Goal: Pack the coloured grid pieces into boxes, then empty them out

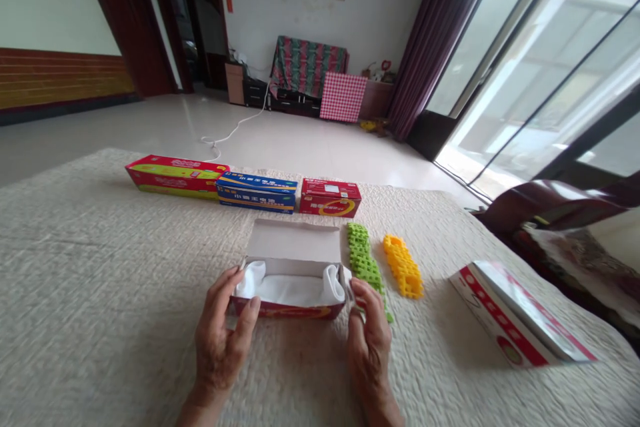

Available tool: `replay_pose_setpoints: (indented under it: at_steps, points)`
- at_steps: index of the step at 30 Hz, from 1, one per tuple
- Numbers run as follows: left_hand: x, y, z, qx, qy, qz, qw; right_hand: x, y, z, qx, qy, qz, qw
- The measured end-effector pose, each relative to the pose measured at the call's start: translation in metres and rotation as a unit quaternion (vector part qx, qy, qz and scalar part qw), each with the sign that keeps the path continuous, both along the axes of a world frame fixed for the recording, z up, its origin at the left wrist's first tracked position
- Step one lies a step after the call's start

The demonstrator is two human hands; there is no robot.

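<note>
Two hands (220, 347) (369, 353) with fingers (227, 287) on open carton (287, 311)

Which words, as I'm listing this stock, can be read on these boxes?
Blue cardboard box: large Chinese characters, apparently "小霸王电池", somewhat blurred.
Long red-and-yellow cardboard box: too blurred to read.
Small red cardboard box: too small to read.
Open white-lined red cardboard box: too blurred to read.
Flat red-and-white cardboard box: too blurred to read.

left hand (220, 340) and right hand (369, 353) apart, fingers (364, 300) curled inward
</note>
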State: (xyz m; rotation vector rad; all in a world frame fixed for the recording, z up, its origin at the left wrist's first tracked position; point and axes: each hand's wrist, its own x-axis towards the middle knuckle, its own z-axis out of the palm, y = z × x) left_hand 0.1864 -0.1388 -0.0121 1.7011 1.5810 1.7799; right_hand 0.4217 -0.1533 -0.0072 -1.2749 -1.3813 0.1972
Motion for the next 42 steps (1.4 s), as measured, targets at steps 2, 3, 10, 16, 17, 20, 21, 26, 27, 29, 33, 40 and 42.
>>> replay_pose_setpoints:
  at_steps: [2,3,10,16,17,20,21,26,27,29,33,40,42]
  points:
    - [0.0,0.0,0.0,0.003,0.001,0.003,1.0,0.014,0.001,0.001,0.032,-0.043,-0.069,0.996]
    - [-0.001,0.0,0.0,0.003,0.001,0.003,1.0,0.021,0.001,0.001,0.036,-0.061,-0.106,0.992]
    - [0.0,0.001,0.0,0.005,0.002,0.001,1.0,0.053,0.0,-0.01,-0.082,-0.169,-0.219,0.958]
    - [0.0,0.002,0.0,0.013,-0.002,0.001,1.0,0.054,0.002,-0.016,-0.127,-0.176,-0.217,0.952]
    - [0.0,0.002,0.0,0.013,-0.002,0.001,1.0,0.054,0.003,-0.016,-0.131,-0.175,-0.218,0.951]
    - [0.0,0.002,-0.001,0.008,-0.004,0.002,1.0,0.053,0.003,-0.016,-0.141,-0.172,-0.219,0.95]
    - [0.0,0.002,-0.001,0.006,-0.004,0.003,1.0,0.053,0.003,-0.015,-0.143,-0.171,-0.219,0.95]
    - [0.0,0.001,0.0,0.0,-0.01,0.003,1.0,0.049,0.001,-0.011,-0.158,-0.173,-0.212,0.949]
    - [0.0,0.001,0.0,-0.001,-0.012,0.001,1.0,0.047,0.0,-0.01,-0.162,-0.174,-0.21,0.948]
    - [0.0,0.001,0.0,-0.001,-0.013,0.0,1.0,0.042,-0.002,-0.007,-0.169,-0.175,-0.206,0.948]
    - [0.0,0.001,0.001,0.003,-0.012,0.003,1.0,0.031,-0.006,-0.002,-0.179,-0.176,-0.187,0.95]
    - [0.0,0.003,0.004,0.018,0.009,0.015,1.0,0.02,-0.008,0.003,-0.192,-0.165,-0.162,0.954]
    - [0.0,0.002,0.005,0.018,0.013,0.021,1.0,0.019,-0.009,0.004,-0.195,-0.166,-0.158,0.954]
